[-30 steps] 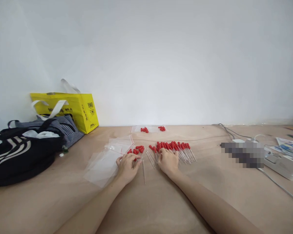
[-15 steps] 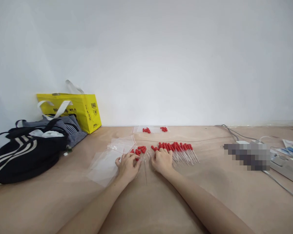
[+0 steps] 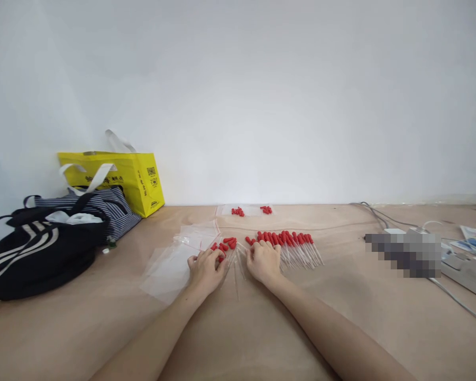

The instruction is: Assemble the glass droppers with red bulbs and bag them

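Observation:
Loose red rubber bulbs lie just beyond my left hand. Its fingers are bent and closed around one of the red bulbs, partly hidden by the fingertips. Between my hands, thin clear glass tubes lie fanned out on the table. My right hand rests palm down beside these tubes with its fingers curled under; what they grip is hidden. A row of glass droppers with red bulbs on their far ends lies against the right side of that hand.
Clear zip bags overlap left of my left hand. Another bag with red-bulbed items lies by the wall. A black bag, a striped bag and a yellow bag stand left; cables and a power strip lie right.
My left hand has shifted slightly left, away from the glass tubes, which show more openly between the hands. My right hand has hardly moved.

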### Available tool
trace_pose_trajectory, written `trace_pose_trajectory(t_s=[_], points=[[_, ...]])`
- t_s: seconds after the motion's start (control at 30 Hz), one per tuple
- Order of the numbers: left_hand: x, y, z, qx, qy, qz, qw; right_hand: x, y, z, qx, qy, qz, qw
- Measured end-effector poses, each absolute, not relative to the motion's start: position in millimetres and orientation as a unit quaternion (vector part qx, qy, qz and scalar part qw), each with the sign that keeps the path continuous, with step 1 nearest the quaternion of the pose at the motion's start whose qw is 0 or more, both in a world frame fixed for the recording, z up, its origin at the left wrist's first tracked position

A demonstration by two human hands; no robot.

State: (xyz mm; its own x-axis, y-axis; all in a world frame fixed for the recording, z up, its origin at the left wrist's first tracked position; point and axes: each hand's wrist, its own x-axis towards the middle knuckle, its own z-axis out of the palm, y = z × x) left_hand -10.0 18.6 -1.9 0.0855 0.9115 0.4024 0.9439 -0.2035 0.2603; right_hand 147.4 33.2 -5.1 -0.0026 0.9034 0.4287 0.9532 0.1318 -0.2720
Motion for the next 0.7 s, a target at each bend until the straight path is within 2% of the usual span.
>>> trace_pose_trajectory(t_s=[0.27, 0.5, 0.7], points=[[-15.4, 25.9, -1.2, -0.717, -0.649, -0.253, 0.016, 191.2, 16.7, -17.7, -0.566, -0.749, -0.019, 0.344], [-14.4, 30.3, -5.2, -0.712, -0.632, -0.306, 0.012, 222.8, 8.4, -38.1, -0.509, -0.769, 0.022, 0.387], [-6.3, 25.2, -9.7, -0.751, -0.562, -0.348, 0.0, 217.8, 3.5, -33.5, -0.493, -0.777, 0.051, 0.387]])
